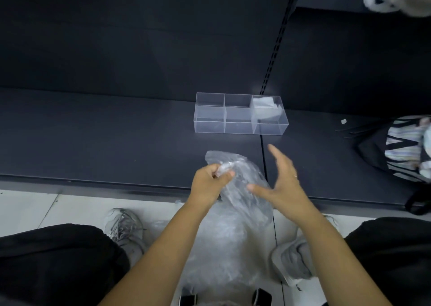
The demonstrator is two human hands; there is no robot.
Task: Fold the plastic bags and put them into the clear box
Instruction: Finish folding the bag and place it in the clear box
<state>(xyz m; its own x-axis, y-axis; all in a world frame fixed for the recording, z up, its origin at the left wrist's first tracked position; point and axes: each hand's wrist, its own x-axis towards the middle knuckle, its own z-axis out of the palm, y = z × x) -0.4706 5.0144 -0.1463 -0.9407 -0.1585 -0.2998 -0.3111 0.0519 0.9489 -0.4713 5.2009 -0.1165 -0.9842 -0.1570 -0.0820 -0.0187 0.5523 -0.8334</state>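
Clear plastic bag (247, 189), not folded yet: bunched top gripped in left hand (210, 177), body trailing down-right toward the pile of bags (219, 242) on the floor. Right hand (283, 179) spread wide, holding nothing, just beside the bag's right edge. Clear box (240, 128) straight ahead of both hands on the dark shelf (116, 142), well apart, long axis left-right, parallel to the shelf edge. Right-end compartment taken by a folded bag (264, 105); middle and left apparently free. Right hand nearer the box, bag in the left. Probably next: flatten and fold on the shelf, then reach forward to the middle compartment.
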